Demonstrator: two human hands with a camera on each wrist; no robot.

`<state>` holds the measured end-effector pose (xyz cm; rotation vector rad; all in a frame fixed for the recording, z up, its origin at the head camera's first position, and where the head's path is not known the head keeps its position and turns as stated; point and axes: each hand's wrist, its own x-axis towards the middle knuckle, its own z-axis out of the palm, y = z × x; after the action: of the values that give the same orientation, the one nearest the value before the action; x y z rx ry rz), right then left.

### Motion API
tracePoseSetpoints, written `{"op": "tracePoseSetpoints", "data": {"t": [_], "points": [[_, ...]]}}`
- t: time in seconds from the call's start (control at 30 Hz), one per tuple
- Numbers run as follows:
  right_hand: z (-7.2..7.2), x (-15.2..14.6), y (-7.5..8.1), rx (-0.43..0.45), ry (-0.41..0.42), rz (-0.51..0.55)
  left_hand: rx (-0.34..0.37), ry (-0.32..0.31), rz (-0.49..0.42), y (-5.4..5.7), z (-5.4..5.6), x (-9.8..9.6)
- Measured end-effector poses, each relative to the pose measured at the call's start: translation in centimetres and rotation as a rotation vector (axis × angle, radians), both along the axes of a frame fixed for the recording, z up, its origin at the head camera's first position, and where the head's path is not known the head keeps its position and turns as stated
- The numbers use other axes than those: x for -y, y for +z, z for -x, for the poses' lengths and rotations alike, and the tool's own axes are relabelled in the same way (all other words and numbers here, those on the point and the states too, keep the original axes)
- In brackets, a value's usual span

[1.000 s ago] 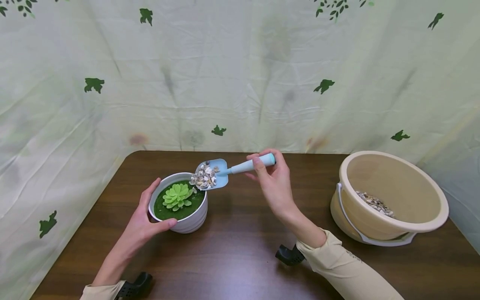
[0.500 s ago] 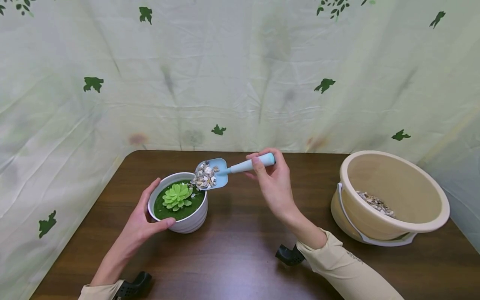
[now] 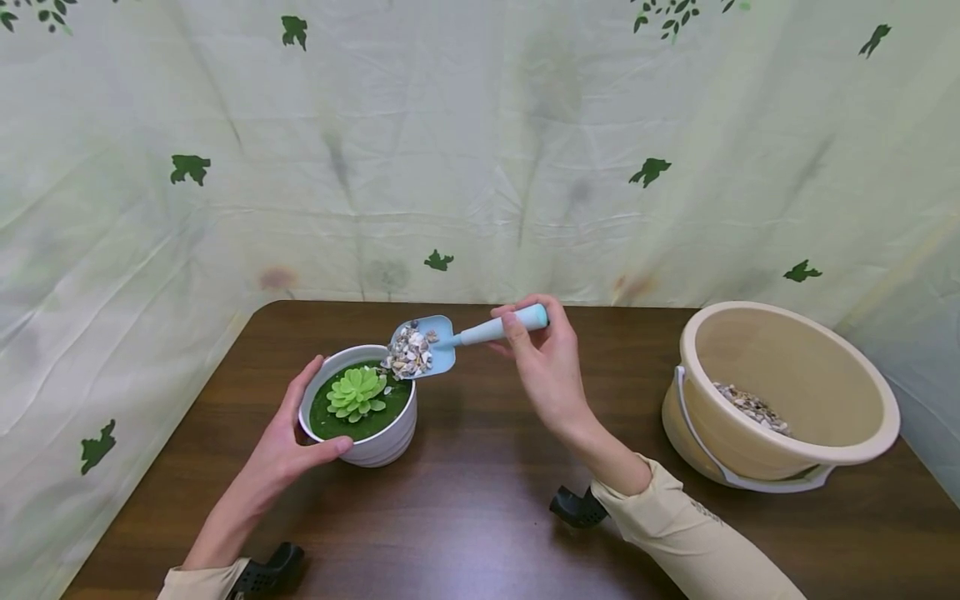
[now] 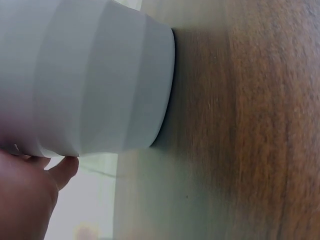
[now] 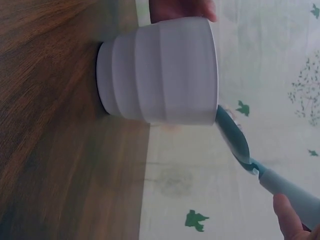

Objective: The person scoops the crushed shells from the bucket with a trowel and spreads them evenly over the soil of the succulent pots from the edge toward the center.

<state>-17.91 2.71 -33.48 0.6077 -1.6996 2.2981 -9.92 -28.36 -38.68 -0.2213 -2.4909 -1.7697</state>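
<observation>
Blue trowel in the right hand's grip, partly over the white pot in the left hand's clasp.

"What is the pot hiding from the head camera?"
"It is covering some fingers of the left hand."
"And the scoop?"
"Its blade is masking some pot rim; the right wrist view is cutting off its handle."
"The sleeve marking is looking illegible."
</observation>
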Motion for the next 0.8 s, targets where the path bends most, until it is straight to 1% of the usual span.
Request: {"op": "tracePoseSetpoints", "data": {"t": [0.17,0.37,0.47,0.7,0.8], "points": [[-0.05,0.09,0.0,-0.011,0.01,-0.006,0.008,-0.02,-0.025,0.1,-0.05,0.19],[-0.2,0.1,0.07,-0.035,-0.002,-0.031,0.003,-0.021,-0.011,0.23,-0.06,0.2],[-0.28,0.08,0.11,-0.047,-0.004,-0.039,0.0,-0.013,0.01,0.25,-0.06,0.12],[-0.24,0.07,0.01,-0.046,-0.008,-0.033,-0.029,0.016,0.098,0.14,-0.09,-0.04],[-0.28,0.1,-0.01,-0.043,-0.004,-0.032,-0.032,0.022,0.112,0.07,-0.14,-0.03]]}}
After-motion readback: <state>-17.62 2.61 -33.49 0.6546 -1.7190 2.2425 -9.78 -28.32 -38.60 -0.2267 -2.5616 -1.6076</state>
